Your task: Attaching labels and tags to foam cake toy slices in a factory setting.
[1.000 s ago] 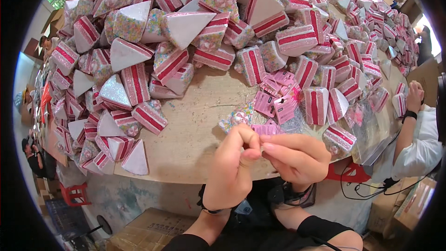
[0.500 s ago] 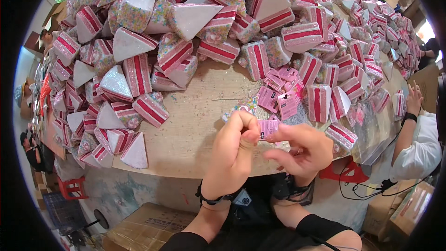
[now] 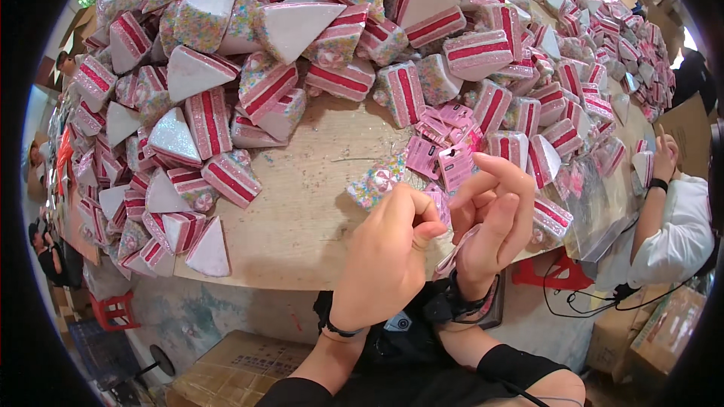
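Has raised right fingers [image 3: 516, 185] away from left, loosely spread, breaking two-handed pinch; pinkish flat strip [image 3: 455, 251] below them, grip unclear. Keeps left fingers [image 3: 411, 203] curled, any hold hidden. Just beyond left: bumpy sprinkle-crusted slice [image 3: 375, 181]; beyond right: smooth pink cards [image 3: 456, 162] on wood-grained desk [image 3: 302, 181].

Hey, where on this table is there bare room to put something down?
The main bare patch is wooden tabletop between the left-hand cake slices, the left hand and the table's near edge, with some specks toward its far side. It's crowded beyond, with heaped slices, and rightward, with pink tags and clear plastic.
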`<act>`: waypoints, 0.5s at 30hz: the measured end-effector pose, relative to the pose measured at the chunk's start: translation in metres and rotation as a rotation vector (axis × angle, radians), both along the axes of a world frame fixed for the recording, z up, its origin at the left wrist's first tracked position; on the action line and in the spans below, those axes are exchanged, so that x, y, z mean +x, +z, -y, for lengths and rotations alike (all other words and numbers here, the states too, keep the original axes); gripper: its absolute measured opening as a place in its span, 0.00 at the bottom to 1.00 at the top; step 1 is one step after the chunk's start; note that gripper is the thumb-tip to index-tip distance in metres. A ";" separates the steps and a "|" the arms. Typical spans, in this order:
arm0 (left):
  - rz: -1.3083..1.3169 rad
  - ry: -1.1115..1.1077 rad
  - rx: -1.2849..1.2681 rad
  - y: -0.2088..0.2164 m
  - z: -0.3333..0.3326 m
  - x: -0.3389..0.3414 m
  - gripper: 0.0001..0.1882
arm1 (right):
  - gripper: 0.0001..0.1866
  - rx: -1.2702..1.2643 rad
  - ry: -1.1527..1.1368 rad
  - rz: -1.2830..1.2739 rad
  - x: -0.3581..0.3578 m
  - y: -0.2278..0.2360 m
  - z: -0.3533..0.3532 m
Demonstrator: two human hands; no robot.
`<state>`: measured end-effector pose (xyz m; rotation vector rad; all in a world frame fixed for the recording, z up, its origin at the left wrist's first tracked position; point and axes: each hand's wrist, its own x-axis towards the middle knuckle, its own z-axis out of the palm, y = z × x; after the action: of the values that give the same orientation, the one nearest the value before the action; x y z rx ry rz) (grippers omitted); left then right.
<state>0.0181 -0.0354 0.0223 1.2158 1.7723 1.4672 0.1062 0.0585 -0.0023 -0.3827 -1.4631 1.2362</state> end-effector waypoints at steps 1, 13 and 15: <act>0.014 -0.011 0.005 0.001 -0.001 0.001 0.06 | 0.22 -0.007 -0.016 0.019 0.000 0.000 0.000; -0.082 0.062 0.184 -0.004 -0.009 -0.004 0.10 | 0.19 -0.071 -0.108 0.134 0.001 0.002 -0.005; -0.092 0.054 0.206 -0.005 -0.011 -0.005 0.07 | 0.19 -0.136 -0.113 0.133 0.002 0.004 -0.006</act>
<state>0.0126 -0.0244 0.0175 1.3673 1.7597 1.6841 0.1080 0.0641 0.0013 -0.6412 -1.4519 1.2422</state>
